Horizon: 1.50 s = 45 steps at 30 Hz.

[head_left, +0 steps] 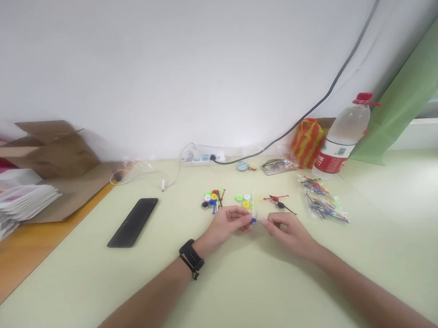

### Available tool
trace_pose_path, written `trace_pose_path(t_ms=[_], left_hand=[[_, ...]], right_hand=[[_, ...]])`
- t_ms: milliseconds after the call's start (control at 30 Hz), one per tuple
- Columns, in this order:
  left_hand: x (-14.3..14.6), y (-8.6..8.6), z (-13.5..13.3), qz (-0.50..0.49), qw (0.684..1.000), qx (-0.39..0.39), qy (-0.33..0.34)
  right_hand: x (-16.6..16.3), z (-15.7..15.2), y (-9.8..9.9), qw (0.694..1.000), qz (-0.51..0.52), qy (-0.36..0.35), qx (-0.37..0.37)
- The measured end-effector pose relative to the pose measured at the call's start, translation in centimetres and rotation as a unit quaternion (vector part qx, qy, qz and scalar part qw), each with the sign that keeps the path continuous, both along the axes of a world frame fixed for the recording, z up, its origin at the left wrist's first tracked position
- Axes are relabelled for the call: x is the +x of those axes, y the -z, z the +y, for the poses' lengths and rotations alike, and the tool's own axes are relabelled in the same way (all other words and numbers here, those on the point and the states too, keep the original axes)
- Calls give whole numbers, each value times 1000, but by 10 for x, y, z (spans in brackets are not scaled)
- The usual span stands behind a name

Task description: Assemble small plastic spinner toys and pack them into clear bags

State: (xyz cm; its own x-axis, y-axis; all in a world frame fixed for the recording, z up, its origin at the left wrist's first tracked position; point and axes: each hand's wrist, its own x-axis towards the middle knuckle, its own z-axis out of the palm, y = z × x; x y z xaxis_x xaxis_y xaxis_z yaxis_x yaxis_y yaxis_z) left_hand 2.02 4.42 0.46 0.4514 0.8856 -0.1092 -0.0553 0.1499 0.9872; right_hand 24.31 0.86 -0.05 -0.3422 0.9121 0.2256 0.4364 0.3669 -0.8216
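My left hand (228, 224) is closed in a pinch around a small blue plastic piece (253, 221). A thin white stick (252, 202) rises just above that piece; whether the two are joined I cannot tell. Close by on the right, my right hand (293, 232) has thumb and forefinger pressed together, and anything between them is too small to make out. Beyond my hands lie coloured discs, among them a yellow disc (246, 204), a green disc (239, 198) and a black disc (205, 205). A red arrow-tipped stick (281, 196) lies behind my right hand.
Bagged small parts (325, 206) lie at right, before a large bottle (340, 138). A black phone-like slab (133, 223) rests at left. Along the wall are a power strip (203, 156) and its cable. A cardboard box (61, 155) and stacked white cards (30, 201) occupy the far left.
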Motion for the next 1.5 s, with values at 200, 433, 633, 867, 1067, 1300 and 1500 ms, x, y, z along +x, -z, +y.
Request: trace_pose_path(t_ms=[200,433,633,867,1067,1300,1500], left_hand=[[0,-2,-1,-3,1000,4,22],[0,-1,0,3,999,19,39],[0,2,-2,20,998,29,51],[2,6,-4,106,973,205,9],[-8,18,4,292,887,351,-76],[-7,16,-2,333,839,429,-16],[-4,10,-5,343,831,437,-11]], right_hand=[[-5,-2,2,997,72,-18,-28],[-4,-1,2,997,61,-31,-42],[-7,-1,1,992,101,-29,-74],[-3,0,3,997,64,-12,-51],[10,6,7,977,-196,77,28],[27,20,15,938,-259,187,137],[3,5,13,962,-181,-46,198]])
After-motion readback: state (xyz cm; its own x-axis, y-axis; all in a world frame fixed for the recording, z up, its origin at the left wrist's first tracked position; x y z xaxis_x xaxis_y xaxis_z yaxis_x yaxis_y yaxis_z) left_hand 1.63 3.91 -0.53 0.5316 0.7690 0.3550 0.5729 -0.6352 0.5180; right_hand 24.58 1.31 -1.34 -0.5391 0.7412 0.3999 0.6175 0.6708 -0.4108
